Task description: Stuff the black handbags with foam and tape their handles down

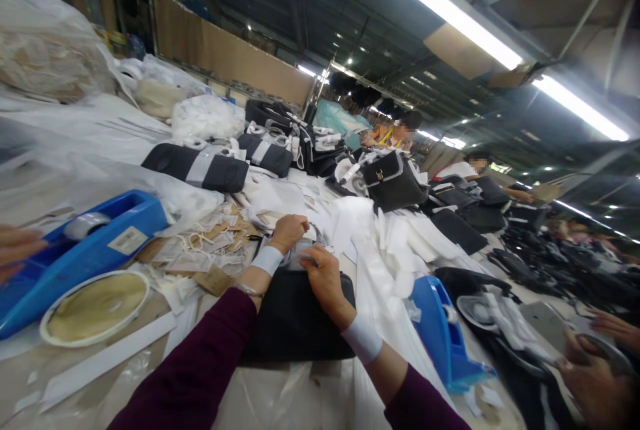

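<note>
A black bag (300,323) lies flat in front of me. Over its far edge, my left hand (289,233) is closed, its fingers curled; what they hold is hidden. My right hand (324,277) pinches a pale translucent strip (306,252) at the same edge, close beside the left. Both my wrists carry white bands. Left of the bag are brown paper tags (213,243) with cords. White foam sheets (367,257) spread along its right side.
Blue tape dispensers (120,223) (440,330) stand on either side. A round tub (95,307) sits at left. Wrapped black bags (197,167) lie farther back, with another black bag (395,180) on the pile. Other people's hands (595,363) work at right; one hand (17,250) shows at left.
</note>
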### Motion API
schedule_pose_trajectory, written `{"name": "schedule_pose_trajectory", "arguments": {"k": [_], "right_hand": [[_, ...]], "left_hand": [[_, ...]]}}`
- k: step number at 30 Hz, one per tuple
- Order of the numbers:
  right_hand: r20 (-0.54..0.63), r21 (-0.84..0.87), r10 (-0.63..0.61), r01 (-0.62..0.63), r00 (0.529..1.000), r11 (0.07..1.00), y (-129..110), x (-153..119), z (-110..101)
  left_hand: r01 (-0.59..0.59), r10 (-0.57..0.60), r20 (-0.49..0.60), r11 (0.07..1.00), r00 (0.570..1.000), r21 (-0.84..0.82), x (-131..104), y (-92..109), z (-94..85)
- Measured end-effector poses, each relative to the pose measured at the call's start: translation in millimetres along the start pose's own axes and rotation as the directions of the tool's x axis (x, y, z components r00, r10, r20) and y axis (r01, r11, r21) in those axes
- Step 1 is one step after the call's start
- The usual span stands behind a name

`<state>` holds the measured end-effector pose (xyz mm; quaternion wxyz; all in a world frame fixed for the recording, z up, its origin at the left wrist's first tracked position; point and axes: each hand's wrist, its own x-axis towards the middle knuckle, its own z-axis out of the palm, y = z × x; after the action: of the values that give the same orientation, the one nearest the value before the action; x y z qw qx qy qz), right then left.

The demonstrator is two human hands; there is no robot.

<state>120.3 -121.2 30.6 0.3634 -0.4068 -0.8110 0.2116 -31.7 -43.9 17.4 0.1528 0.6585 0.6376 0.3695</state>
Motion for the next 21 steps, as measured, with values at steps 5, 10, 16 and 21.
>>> {"name": "schedule_pose_trajectory", "arguments": {"k": [5,10,16,21], "right_hand": [[0.080,-0.361,-0.337,0.343,0.938,0.867,3.0,-14.6,1.5],[0.145,-0.528,-0.441,0.446,0.886,0.722,4.1,-24.4,-0.4],[0.187,-0.517,-0.473,0.496,0.861,0.698,-0.4,-34.8,-7.8],[0.242,-0.441,-0.488,0.543,0.839,0.715,-6.0,-52.0,-16.9]], "left_hand": [[-0.072,0.041,0.171,0.981,0.984,0.178,-4.6,8.8,6.5],[-0.119,0.056,0.233,0.957,0.971,0.263,-5.6,11.3,11.8],[-0.146,0.080,0.225,0.944,0.971,0.295,-1.5,9.7,16.1],[-0.127,0.064,0.207,0.944,0.976,0.305,-0.3,7.1,19.4]]}}
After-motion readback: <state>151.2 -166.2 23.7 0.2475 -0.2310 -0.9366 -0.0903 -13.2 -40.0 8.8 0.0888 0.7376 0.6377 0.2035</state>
